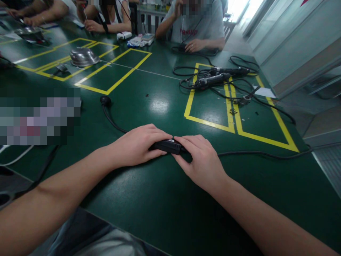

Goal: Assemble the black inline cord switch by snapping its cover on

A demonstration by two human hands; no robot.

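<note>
A black power adapter [167, 145], a long box with a small pale label on top, lies low over the green table between my hands. My left hand [145, 144] is closed round its left part, thumb in front and fingers behind. The right end, where a cable leaves it, is gripped by my right hand [201, 156], whose fingertips almost meet those of the left. A black cable [113, 121] runs from behind my left hand to a round black plug [106, 101] on the table. Another cable [255, 153] trails off to the right. My palms hide part of the adapter.
Yellow tape [210, 123] marks boxes on the green table [138, 199]. Two black corded tools [213, 81] lie among tangled cables at right. A metal bowl [84, 57] stands at far left. Several people sit opposite; one person's hand [195, 45] rests near a cable.
</note>
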